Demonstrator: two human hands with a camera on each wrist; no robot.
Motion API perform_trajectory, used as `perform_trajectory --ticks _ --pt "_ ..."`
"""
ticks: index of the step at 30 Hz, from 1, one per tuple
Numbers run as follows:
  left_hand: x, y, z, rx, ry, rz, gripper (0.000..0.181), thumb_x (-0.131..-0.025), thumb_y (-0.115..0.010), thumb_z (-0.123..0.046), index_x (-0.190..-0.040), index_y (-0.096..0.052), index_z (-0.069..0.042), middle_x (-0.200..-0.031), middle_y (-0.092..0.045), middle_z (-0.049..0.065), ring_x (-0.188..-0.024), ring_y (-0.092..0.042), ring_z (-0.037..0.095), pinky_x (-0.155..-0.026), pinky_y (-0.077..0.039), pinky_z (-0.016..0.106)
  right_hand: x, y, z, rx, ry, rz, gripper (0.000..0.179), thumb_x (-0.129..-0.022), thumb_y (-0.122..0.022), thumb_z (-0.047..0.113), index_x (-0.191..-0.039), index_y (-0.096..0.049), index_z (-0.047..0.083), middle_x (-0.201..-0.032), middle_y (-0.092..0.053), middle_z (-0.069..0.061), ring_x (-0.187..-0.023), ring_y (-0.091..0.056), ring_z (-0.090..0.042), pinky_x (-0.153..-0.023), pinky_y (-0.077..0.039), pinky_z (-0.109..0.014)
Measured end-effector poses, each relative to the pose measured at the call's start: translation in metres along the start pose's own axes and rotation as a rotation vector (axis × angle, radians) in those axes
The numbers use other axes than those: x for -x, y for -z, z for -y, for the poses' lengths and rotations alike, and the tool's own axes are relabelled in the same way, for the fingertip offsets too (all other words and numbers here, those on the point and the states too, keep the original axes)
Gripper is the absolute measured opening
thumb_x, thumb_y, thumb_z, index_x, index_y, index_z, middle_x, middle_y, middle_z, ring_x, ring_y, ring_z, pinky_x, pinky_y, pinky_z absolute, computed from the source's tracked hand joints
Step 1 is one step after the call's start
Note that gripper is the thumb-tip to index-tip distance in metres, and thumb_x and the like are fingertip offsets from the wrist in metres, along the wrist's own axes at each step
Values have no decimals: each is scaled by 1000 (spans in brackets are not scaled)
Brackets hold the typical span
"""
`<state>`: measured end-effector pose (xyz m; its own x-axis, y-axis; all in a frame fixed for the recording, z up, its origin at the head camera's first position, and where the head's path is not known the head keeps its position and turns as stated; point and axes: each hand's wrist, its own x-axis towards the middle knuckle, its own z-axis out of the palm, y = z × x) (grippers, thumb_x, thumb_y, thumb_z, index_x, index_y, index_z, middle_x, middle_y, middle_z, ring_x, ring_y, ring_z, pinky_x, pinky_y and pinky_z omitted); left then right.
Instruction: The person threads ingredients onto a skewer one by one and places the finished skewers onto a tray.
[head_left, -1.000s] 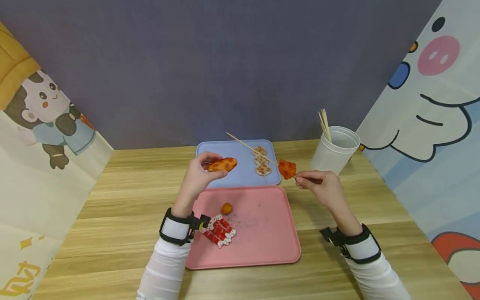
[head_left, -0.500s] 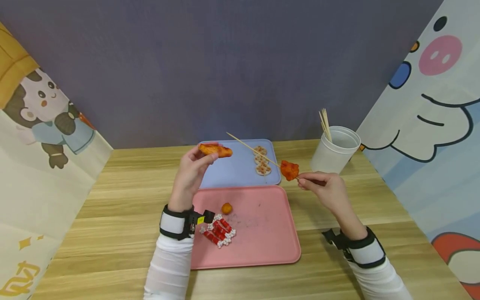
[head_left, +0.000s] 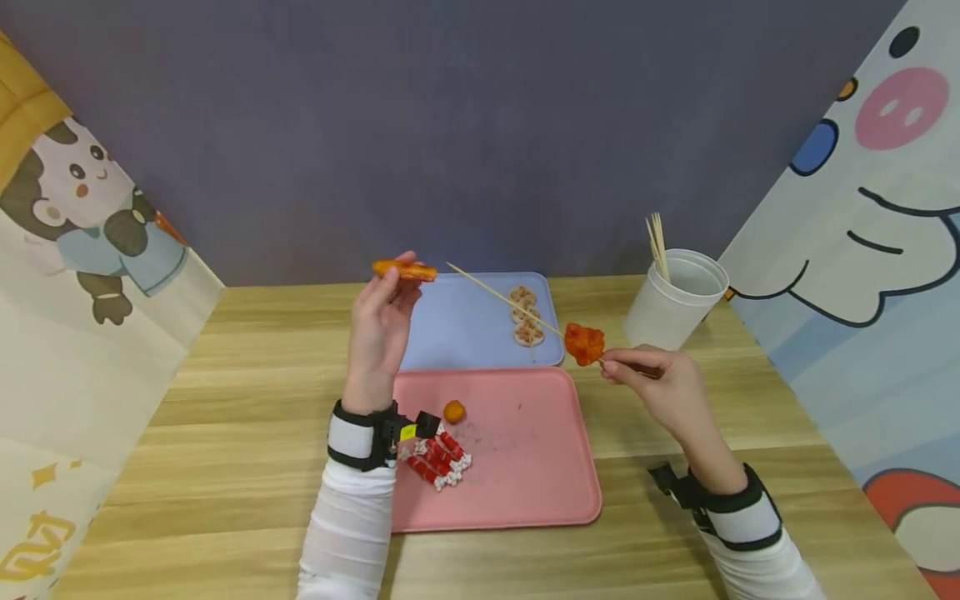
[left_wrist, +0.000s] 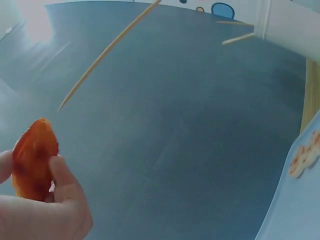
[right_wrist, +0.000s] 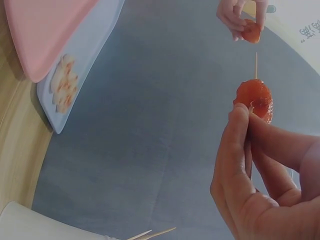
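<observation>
The left hand (head_left: 381, 329) pinches in its grip a long, glossy orange piece of food (head_left: 411, 271), which is in the air. The grip of the right hand (head_left: 663, 383) holds a thin, pale wooden skewer (head_left: 504, 299) near one end; on it sits a red-orange lump of food (head_left: 584, 343). The skewer's pointed tip is directed to the left, apart from the orange piece. On the near pink rectangular tray (head_left: 525, 467) lie red-and-white rolls (head_left: 438, 458) and a small orange ball (head_left: 454, 412).

And here, right of the gripping left hand (head_left: 378, 333), a pale-blue rectangular plastic tray (head_left: 461, 329); before both grips, a pink rectangular plastic tray (head_left: 525, 483); past the gripping right hand (head_left: 667, 387), thin wooden skewers (head_left: 657, 246) in a white round plastic tub (head_left: 662, 315)!
</observation>
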<state>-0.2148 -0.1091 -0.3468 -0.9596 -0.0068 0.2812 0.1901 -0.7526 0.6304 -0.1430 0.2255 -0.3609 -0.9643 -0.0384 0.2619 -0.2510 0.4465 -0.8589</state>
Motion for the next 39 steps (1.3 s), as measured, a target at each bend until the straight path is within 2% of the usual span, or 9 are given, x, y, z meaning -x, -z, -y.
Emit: perform_trajectory --ticks 2,8,13,17,21,27,39 --pt "-1 0 0 43 10 4 33 -96 -55 -19 -121 -58 2 -112 -63 9 -96 -60 18 -87 -49 24 1 0 3 4 7 1 17 -83 -71 6 -98 -73 -2 -80 -71 -2 -70 -67 -1 -64 -56 -20" --pt "-2 1 -1 227 117 -46 30 -100 -46 -19 -123 -52 0 -118 -58 14 -105 -56 23 -94 -46 27 4 -1 6 47 34 16 15 -83 -70 4 -96 -74 -1 -84 -71 -16 -70 -67 0 -63 -55 -18" --pt "-2 3 -2 361 145 -61 24 -100 -45 -14 -118 -52 1 -118 -59 18 -106 -57 28 -95 -47 30 6 -1 8 50 35 25 15 -83 -70 4 -96 -74 -1 -85 -71 -17 -70 -67 -1 -63 -56 -20" --pt "-1 3 -1 420 167 -56 23 -99 -47 -13 -115 -52 2 -119 -58 20 -107 -56 29 -96 -46 32 6 -2 9 72 35 30 15 -83 -71 7 -96 -75 1 -85 -71 -14 -70 -67 -1 -62 -55 -19" --pt "-1 1 0 428 172 -55 21 -99 -48 -14 -112 -53 2 -119 -58 20 -109 -55 29 -98 -45 32 7 -2 11 90 30 37 15 -83 -72 9 -96 -75 3 -85 -72 -12 -70 -67 -1 -61 -55 -19" --pt "-1 -1 0 375 164 -66 20 -99 -48 -15 -110 -55 0 -117 -59 18 -109 -55 28 -98 -45 31 7 -3 12 73 20 46 15 -84 -71 9 -96 -75 2 -85 -72 -13 -71 -67 -2 -62 -55 -19" --pt "1 1 3 333 163 -56 20 -100 -46 -14 -112 -54 -1 -117 -60 16 -107 -57 26 -97 -45 30 7 -3 10 71 3 54 16 -84 -70 9 -97 -74 1 -86 -71 -14 -71 -67 -1 -63 -56 -20"
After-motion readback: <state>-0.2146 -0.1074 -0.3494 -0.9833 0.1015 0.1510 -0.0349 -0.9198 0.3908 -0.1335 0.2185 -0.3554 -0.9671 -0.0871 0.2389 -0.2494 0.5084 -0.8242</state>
